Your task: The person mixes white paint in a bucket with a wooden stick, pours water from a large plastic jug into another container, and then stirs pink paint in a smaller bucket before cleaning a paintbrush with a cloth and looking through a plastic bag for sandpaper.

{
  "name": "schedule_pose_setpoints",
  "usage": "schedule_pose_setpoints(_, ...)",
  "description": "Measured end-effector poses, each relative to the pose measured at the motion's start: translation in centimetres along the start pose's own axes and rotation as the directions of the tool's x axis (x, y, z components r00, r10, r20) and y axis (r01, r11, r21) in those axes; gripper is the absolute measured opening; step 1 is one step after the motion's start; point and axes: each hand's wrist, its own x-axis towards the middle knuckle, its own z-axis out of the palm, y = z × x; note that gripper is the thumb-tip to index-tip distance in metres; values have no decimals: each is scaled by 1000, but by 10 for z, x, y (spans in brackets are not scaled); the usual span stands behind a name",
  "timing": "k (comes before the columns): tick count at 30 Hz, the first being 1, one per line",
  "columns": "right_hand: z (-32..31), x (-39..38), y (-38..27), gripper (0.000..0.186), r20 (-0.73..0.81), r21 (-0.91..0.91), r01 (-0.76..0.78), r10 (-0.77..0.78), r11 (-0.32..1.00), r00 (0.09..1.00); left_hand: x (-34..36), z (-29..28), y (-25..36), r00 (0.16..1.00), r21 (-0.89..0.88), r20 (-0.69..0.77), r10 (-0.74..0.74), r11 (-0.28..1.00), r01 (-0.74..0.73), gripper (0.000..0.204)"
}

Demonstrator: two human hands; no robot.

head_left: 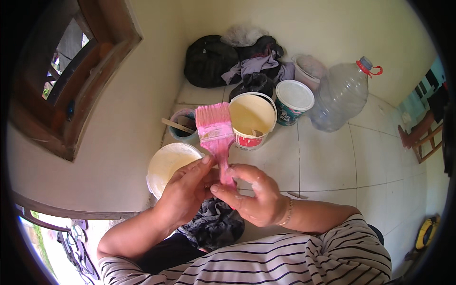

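I hold a pink paint-coated brush upright, bristles away from me. My left hand is closed at the left of its handle, thumb alongside it; my right hand grips the handle between thumb and fingers, with pale smears on the skin. Behind the brush are a bucket of cream paint and a small container with a wooden stick. A pale bucket is left of my hands, and crumpled dark cloth lies below them.
A lidded tub, a large plastic bottle and dark bags stand along the back wall. A wooden window frame is at the left. At the far right, another person's bare foot and leg show beside a wooden chair.
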Motion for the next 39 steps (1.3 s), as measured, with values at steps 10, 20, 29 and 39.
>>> schedule_pose_setpoints(10,20,-12,10,36,187,-153,122,-93,981,978,7,-36,5,980,155,-167,105,985,-79,23)
schedule_pose_setpoints(20,-195,43,-14,25,-589,385,25,225,923,776,-11,-62,13,952,337,-225,208,933,-125,22)
schedule_pose_setpoints(29,-213,17,-54,25,-83,691,93,-50,717,995,10,-47,16,963,367,-189,194,923,-114,20)
schedule_pose_setpoints(39,-177,44,-74,45,-363,389,555,-431,735,826,13,-34,18,970,358,-122,209,921,-153,18)
